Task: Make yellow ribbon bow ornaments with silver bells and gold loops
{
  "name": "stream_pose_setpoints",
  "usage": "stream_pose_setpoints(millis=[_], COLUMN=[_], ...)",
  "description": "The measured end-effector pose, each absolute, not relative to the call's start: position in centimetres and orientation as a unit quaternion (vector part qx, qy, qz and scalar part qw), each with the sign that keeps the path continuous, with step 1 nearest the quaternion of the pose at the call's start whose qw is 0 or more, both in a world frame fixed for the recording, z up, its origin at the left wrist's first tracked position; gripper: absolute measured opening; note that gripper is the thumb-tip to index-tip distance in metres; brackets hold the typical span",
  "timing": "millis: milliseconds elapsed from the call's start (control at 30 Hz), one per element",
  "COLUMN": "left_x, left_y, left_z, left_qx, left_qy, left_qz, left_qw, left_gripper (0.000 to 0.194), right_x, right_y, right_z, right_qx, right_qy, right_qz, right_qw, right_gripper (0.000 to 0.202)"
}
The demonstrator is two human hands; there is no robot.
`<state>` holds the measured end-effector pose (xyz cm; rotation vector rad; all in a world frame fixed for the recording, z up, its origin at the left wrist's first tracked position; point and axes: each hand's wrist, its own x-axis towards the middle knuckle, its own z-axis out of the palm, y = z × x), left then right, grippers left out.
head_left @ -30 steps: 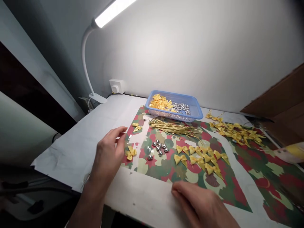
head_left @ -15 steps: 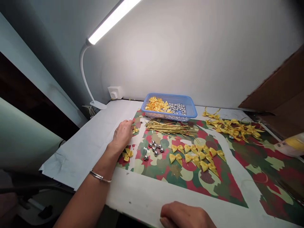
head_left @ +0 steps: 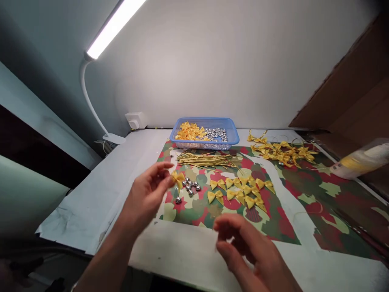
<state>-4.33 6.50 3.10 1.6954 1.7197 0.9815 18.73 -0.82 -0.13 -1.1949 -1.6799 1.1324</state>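
So the left hand (head_left: 147, 194) has a yellow bow (head_left: 178, 179) pinched at its fingertips, held up just left of a little cluster of silver bells (head_left: 190, 185). One loose bell (head_left: 178, 200) sits on the nearer side of those fingers. The right hand (head_left: 255, 249) is over the near part of the counter (head_left: 179, 243), thumb and index fingers apart in a loose curl, so I'd call it open. Just beyond its fingers, a bunch of loose bows (head_left: 233, 196) lies spread on the camo-patterned sheet (head_left: 197, 213). Past the left fingers there's a bundle of gold wire strips (head_left: 209, 159), then a blue basket (head_left: 234, 136) with more bows and bells. Way off to the right of both hands is a messy bow pile (head_left: 282, 153), maybe with thin strips attached, kinda hard to tell.
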Motion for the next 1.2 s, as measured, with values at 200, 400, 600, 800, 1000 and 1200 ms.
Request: stream_pose_setpoints(millis=[200, 400, 600, 800, 1000, 1200], left_x=[0.6, 0.8, 0.6, 0.5, 0.2, -0.2], left_y=[0.4, 0.0, 0.8, 0.9, 0.3, 0.4], left_z=[1.9, 1.1, 1.1, 0.7, 0.3, 1.0], left_qx=[0.475, 0.397, 0.416, 0.451, 0.498, 0.593], left_qy=[0.534, 0.507, 0.469, 0.429, 0.448, 0.460], left_qz=[0.486, 0.442, 0.414, 0.408, 0.374, 0.292], left_qw=[0.503, 0.624, 0.660, 0.668, 0.641, 0.593], left_gripper=[0.024, 0.029, 0.028, 0.018, 0.013, 0.007], right_x=[18.1, 19.1, 19.8, 20.2, 20.4, 20.5], right_y=[1.0, 0.9, 0.2, 0.3, 0.8, 0.9], right_z=[1.0, 0.2, 0.0, 1.0, 1.5, 1.5], right_qx=[-0.453, -0.446, -0.442, -0.449, -0.393, -0.425], right_qy=[-0.555, -0.546, -0.570, -0.650, -0.747, -0.758], right_qz=[0.545, 0.576, 0.571, 0.502, 0.414, 0.406], right_qw=[0.436, 0.413, 0.393, 0.352, 0.342, 0.282], right_gripper=[0.022, 0.014, 0.011, 0.019, 0.019, 0.024])
